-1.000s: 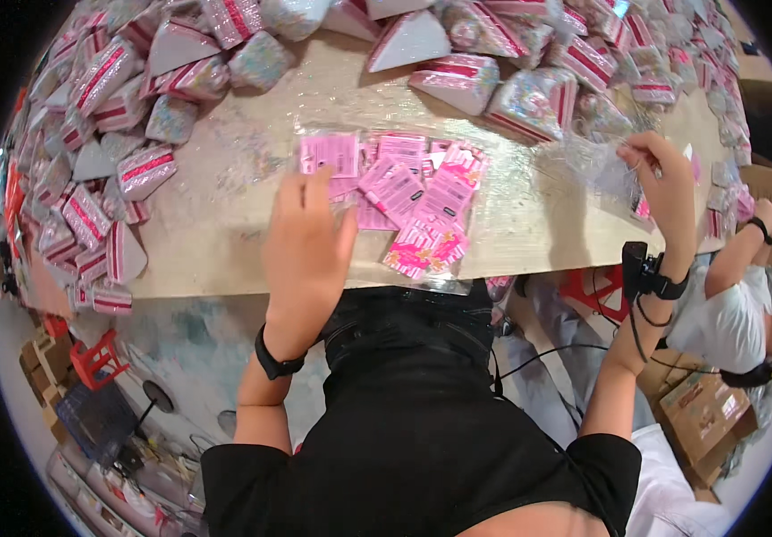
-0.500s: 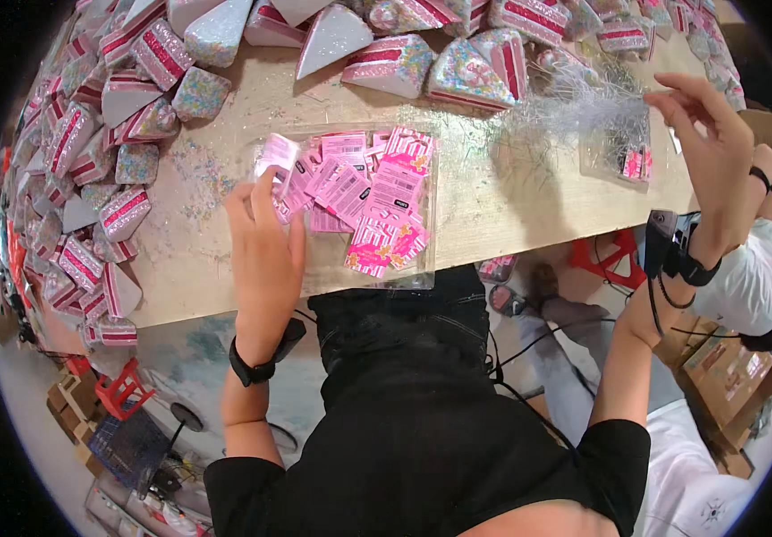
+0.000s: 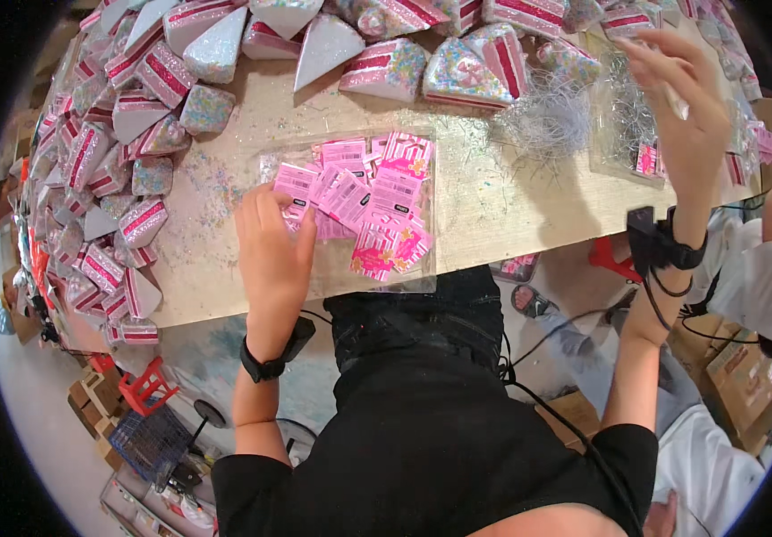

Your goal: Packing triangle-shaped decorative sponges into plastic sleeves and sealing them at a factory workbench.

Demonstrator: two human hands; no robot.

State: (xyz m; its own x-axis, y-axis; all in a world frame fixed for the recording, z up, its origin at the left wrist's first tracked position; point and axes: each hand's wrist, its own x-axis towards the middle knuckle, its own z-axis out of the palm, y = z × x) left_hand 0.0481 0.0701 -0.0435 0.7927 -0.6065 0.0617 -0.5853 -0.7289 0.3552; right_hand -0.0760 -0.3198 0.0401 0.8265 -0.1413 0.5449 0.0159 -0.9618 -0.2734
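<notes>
Pink cards lie in the clear tray; at its left side the left hand — fingers loose — overlaps one. Right of it, the right hand bends its fingers, grip unclear.

Cards are printed on smooth paper; the tray is formed of clear, glossy plastic, the table of pale wood. Cakes are coated with rough glitter; the shirt is cut from matt cloth.
</notes>
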